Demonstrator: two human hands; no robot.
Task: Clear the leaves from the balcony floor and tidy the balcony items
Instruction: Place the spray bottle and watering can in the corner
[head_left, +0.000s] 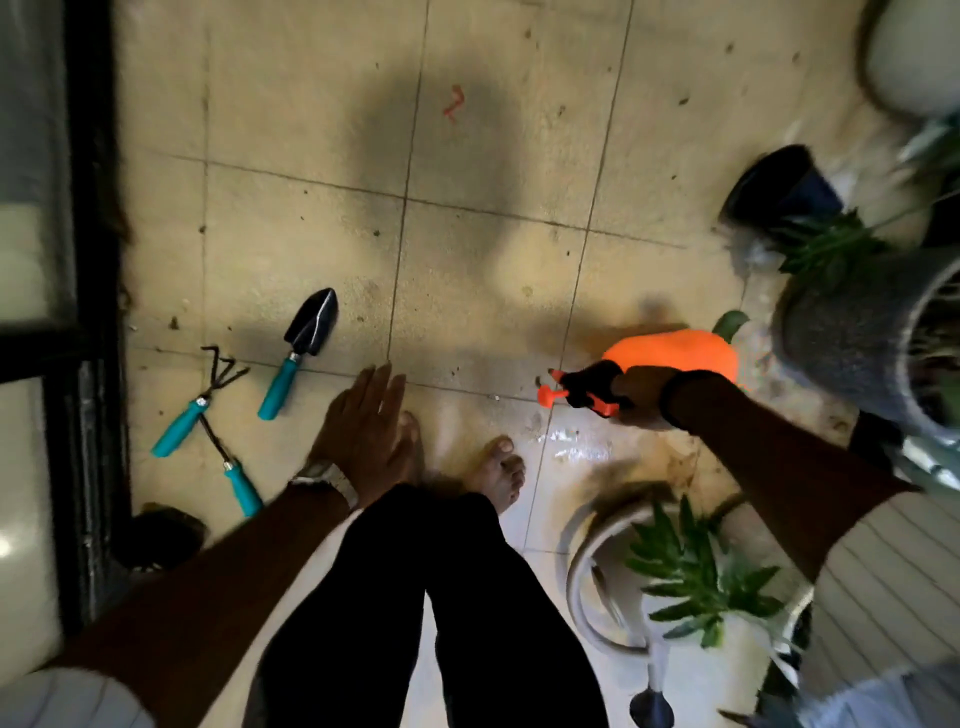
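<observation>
The floor is made of big tan tiles with dark lines between them. It has small dark specks on it and a wet shiny patch at about 5 o'clock from the middle. A dark door frame with glass runs down the side at 9 o'clock.

The sprayer is bright orange with a black and orange top. It is at 3 o'clock, low over the floor. The right hand grips its top, fingers curled round the handle. A dark band sits on that wrist.

The left hand is flat with straight fingers and holds nothing. It hangs above the floor near 7 o'clock. A watch is on that wrist.

3 garden tools with teal handles lie on the floor at 8 o'clock. The trowel has a black scoop. The rake lies just beside it and has bent black prongs. The third tool lies partly under the rake, and its tip is too hard to see.

2 bare feet and dark trousers are at 6 o'clock. A green plant in a white pot is at 5 o'clock. A grey pot with a plant is at 3 o'clock, just beside the sprayer. A black pot lies tipped over at 2 o'clock. The picture is blurry on that side.
</observation>
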